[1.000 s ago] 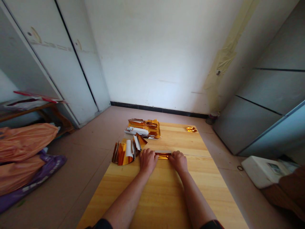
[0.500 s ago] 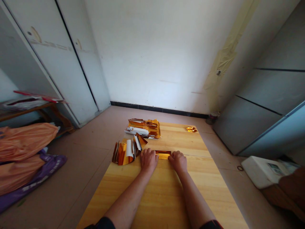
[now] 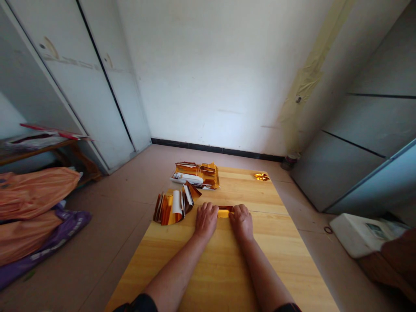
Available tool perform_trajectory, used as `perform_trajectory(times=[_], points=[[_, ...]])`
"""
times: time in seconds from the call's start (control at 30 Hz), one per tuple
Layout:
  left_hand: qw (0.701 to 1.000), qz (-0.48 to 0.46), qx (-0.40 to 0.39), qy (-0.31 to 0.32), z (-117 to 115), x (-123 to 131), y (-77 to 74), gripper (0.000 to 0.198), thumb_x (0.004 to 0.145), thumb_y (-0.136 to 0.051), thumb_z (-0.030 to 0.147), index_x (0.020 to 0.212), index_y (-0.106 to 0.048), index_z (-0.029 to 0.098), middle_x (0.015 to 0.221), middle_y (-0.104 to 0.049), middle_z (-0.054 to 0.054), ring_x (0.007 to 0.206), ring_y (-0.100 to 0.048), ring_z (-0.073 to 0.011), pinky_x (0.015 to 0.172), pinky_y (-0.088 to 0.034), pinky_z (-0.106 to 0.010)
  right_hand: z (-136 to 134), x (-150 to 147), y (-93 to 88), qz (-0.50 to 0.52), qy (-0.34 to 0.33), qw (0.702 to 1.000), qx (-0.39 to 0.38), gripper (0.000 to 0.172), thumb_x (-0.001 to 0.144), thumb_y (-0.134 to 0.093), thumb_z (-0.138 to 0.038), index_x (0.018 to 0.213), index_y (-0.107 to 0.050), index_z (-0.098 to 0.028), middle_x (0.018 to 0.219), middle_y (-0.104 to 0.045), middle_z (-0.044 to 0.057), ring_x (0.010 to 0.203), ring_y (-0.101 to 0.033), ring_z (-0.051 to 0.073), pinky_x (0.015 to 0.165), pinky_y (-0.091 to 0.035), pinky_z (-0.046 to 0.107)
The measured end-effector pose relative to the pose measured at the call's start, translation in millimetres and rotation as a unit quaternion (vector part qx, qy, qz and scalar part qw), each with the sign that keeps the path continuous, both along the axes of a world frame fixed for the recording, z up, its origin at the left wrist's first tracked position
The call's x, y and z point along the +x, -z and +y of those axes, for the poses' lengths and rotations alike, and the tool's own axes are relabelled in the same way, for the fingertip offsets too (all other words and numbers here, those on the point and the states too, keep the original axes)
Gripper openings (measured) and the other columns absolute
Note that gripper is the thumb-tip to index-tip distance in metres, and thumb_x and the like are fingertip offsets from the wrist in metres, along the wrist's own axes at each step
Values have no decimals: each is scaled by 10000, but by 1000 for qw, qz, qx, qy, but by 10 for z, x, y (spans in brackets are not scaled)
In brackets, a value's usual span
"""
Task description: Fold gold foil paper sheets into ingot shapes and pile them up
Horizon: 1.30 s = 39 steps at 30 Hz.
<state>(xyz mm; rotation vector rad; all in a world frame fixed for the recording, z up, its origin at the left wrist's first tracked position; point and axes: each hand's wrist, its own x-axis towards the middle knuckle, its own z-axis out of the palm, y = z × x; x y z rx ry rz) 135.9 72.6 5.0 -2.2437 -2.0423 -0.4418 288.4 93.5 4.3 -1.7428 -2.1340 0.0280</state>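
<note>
A narrow strip of shiny gold foil paper [image 3: 223, 213] lies on the wooden table [image 3: 224, 260] between my hands. My left hand [image 3: 206, 219] is closed over its left end, fingers bent and pressed down. Over the right end, my right hand [image 3: 242, 219] is closed in the same way. Both hands hide the ends of the strip. Just left of my left hand is a fanned pile of gold and white folded sheets [image 3: 172, 206]. Farther back sits a stack of similar gold foil papers [image 3: 196, 175].
A small shiny gold folded piece [image 3: 261, 177] lies at the table's far right corner. Orange and purple bags [image 3: 35, 195] rest at the left on the floor. A white box [image 3: 354, 232] stands right of the table, near a grey cabinet [image 3: 364, 130].
My hands have come closer together over the gold foil paper, mainly the left one moving right. Less of the strip shows between them. The piles have not moved.
</note>
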Motion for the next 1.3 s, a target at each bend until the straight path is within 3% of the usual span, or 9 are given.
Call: perform_trajectory(times=[0.1, 0.2, 0.37, 0.57, 0.8, 1.03, 1.3], points=[[998, 6, -13, 57, 24, 8, 12, 169, 901, -443, 165, 861, -602, 204, 911, -581, -57, 925, -490, -216, 767, -360, -342, -4, -43, 42, -38, -70, 997, 11, 115, 874, -517, -185, 898, -622, -227, 908, -604, 31, 888, -506, 167, 731, -291, 261], [996, 9, -21, 84, 48, 6, 25, 182, 896, -447, 146, 843, -614, 196, 894, -590, -52, 901, -502, -204, 760, -374, -328, 3, -65, 43, -55, -84, 995, -10, 157, 898, -476, -188, 888, -629, -222, 909, -614, 44, 884, -504, 170, 735, -289, 267], [994, -3, -17, 110, -26, -72, 57, 186, 894, -464, 174, 833, -637, 204, 869, -612, -46, 884, -528, -193, 749, -381, -315, -23, -57, -24, -23, -50, 997, -62, 180, 878, -473, -170, 841, -645, -210, 931, -630, 41, 911, -516, 161, 746, -285, 261], [989, -34, -10, 142, -249, -195, 23, 234, 893, -445, 145, 1013, -626, 233, 1011, -650, -42, 940, -566, -181, 807, -375, -325, -80, -137, -38, 1, 22, 998, -65, 127, 833, -532, -280, 810, -641, -220, 897, -620, 27, 897, -519, 171, 741, -283, 272], [991, -40, -18, 126, -268, -159, 15, 250, 877, -430, 110, 968, -643, 202, 1054, -661, -63, 967, -588, -193, 816, -376, -343, -136, -310, -68, -4, 87, 995, -54, 257, 747, -613, -425, 899, -616, -219, 936, -609, 57, 941, -508, 227, 780, -302, 327], [993, -44, -7, 113, -283, -144, 18, 217, 875, -456, 126, 951, -639, 215, 1043, -663, -51, 955, -591, -186, 798, -340, -350, -63, -282, -173, 19, 117, 985, -127, 126, 743, -563, -285, 830, -634, -229, 920, -630, 49, 942, -545, 218, 763, -336, 323], [993, -52, -11, 107, -291, -147, 17, 235, 864, -473, 115, 985, -633, 237, 1050, -656, -41, 990, -568, -181, 820, -317, -345, 44, -110, -236, 48, 116, 973, -196, 229, 789, -469, -186, 841, -680, -259, 937, -678, 28, 899, -600, 178, 696, -363, 266]])
